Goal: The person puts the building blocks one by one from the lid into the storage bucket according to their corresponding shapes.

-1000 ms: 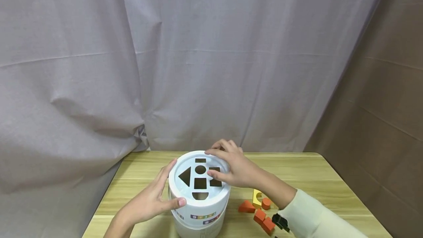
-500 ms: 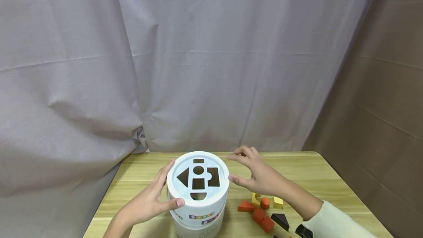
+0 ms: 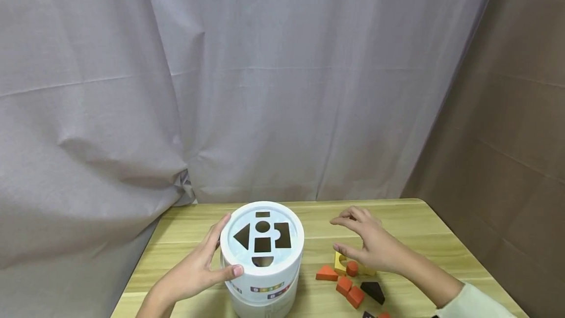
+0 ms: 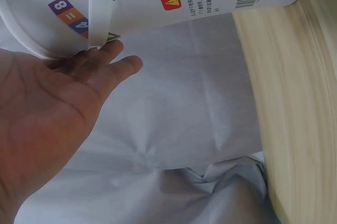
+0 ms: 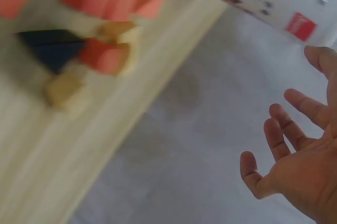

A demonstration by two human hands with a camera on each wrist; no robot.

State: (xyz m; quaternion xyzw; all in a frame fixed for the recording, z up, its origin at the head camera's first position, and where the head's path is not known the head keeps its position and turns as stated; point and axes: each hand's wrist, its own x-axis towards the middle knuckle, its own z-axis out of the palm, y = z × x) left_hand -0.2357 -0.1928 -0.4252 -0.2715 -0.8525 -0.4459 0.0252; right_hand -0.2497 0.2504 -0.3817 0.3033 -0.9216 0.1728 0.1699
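Bucket (image 3: 265, 281), white, one: stood upright on the desk (image 3: 423, 249), left of its middle, nearer the left edge than the right, well short of the far edge; base cut off by the view.

Lid (image 3: 282, 255), one: fitted on top, pierced by six cutouts (triangle, circle, half-round, notched, two plain four-sided).

Left hand (image 3: 198, 264): laid against the left of the lid's rim, thumb in front, fingers spread along the wall, not clenched; bucket braced, nothing else held.

Right hand (image 3: 368, 239): nothing grasped, fingers loosely bent. Change recorded: a second ago it was held at the lid's right rim; since withdrawn rightward, it is now apart from the bucket, near the yellow pieces. Left hand's place unchanged. Judged: lid left uncovered on the right, all cutouts exposed, steadying left to one hand.

Loose pieces, right of the bucket: red triangular block (image 3: 326, 273); notched yellow block (image 3: 338, 265); red cylinder (image 3: 352, 268); small yellow block (image 3: 367, 271), partly hidden by the right hand; two red blocks (image 3: 344, 285); dark triangular block (image 3: 373, 291). Towards the near edge, a dark piece (image 3: 368, 315) and a red piece (image 3: 383, 315), both cut off.
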